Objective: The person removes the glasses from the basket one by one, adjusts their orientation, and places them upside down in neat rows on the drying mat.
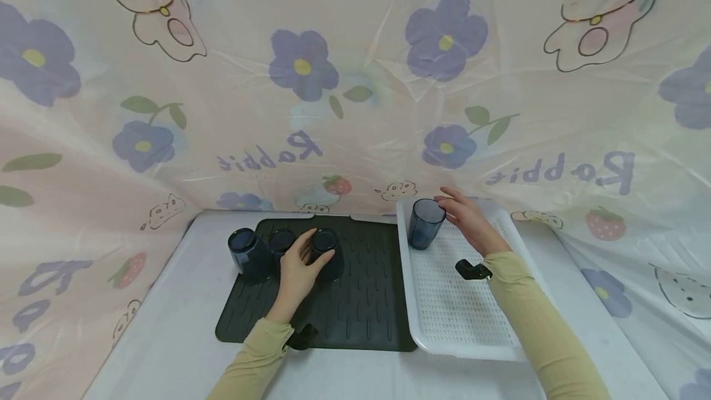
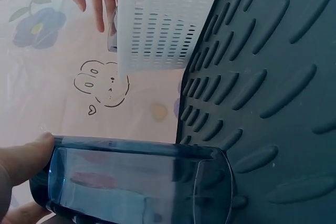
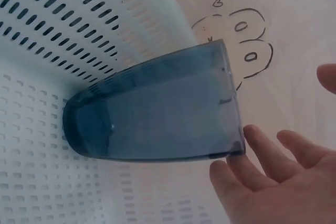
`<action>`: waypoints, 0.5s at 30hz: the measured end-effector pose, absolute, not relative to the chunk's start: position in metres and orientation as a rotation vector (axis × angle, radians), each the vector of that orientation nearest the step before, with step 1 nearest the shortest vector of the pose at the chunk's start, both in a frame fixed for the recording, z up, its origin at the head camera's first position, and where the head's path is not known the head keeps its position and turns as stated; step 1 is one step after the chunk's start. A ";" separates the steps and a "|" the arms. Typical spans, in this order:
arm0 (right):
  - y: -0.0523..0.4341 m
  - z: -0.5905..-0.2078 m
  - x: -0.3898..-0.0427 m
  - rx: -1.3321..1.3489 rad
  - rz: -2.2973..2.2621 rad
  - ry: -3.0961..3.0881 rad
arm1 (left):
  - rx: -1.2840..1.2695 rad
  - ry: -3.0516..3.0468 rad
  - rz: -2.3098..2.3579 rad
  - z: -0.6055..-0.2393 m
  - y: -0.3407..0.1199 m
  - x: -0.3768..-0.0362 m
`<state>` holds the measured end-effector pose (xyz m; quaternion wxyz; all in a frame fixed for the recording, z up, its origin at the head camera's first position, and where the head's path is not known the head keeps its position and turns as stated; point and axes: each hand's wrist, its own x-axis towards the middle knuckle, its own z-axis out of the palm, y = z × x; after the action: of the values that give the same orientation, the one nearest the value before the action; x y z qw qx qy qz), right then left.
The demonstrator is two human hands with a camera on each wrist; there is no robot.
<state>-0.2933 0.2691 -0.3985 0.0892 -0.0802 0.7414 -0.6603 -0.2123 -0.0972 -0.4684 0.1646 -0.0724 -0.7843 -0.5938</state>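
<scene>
A blue tumbler [image 1: 324, 252] stands upside down on the dark ridged mat [image 1: 361, 307], probably to drain; the left hand [image 1: 297, 270] curls round it. Two more inverted tumblers [image 1: 250, 252] stand just beside. The right hand [image 1: 469, 218], fingers straight, touches an upright tumbler [image 1: 424, 223] in the white perforated tray [image 1: 461, 320]. A flowered sheet [image 1: 355, 79] backs the pale tabletop [image 1: 166, 338].

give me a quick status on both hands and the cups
Left hand grips an upturned cup on the dark mat. Right hand open beside the upright cup in the white tray. Nothing in the way.
</scene>
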 end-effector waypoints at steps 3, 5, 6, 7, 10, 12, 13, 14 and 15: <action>0.267 -0.399 -0.294 -0.233 -1.918 2.236 | -0.218 -2.236 -1.675 -0.469 -0.099 -0.212; 0.266 -0.400 -0.294 -0.231 -1.885 2.254 | -0.214 -2.246 -1.661 -0.468 -0.099 -0.212; 0.266 -0.401 -0.294 -0.230 -1.874 2.262 | -0.214 -2.252 -1.656 -0.468 -0.099 -0.212; 0.266 -0.401 -0.295 -0.229 -1.866 2.268 | -0.215 -2.257 -1.651 -0.467 -0.099 -0.212; 0.267 -0.403 -0.296 -0.234 -1.845 2.283 | -0.211 -2.272 -1.640 -0.466 -0.099 -0.212; 0.268 -0.404 -0.297 -0.243 -1.818 2.306 | -0.211 -2.276 -1.633 -0.466 -0.098 -0.212; 0.268 -0.405 -0.297 -0.247 -1.797 2.324 | -0.211 -2.277 -1.632 -0.466 -0.098 -0.212; 0.269 -0.406 -0.297 -0.252 -1.774 2.342 | -0.209 -2.278 -1.631 -0.466 -0.098 -0.211; 0.269 -0.406 -0.297 -0.255 -1.749 2.364 | -0.208 -2.279 -1.628 -0.466 -0.097 -0.212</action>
<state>-0.2972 0.2690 -0.4064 0.0950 -0.0859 0.7973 -0.5898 -0.2116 -0.0975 -0.4660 0.1660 -0.0732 -0.8002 -0.5716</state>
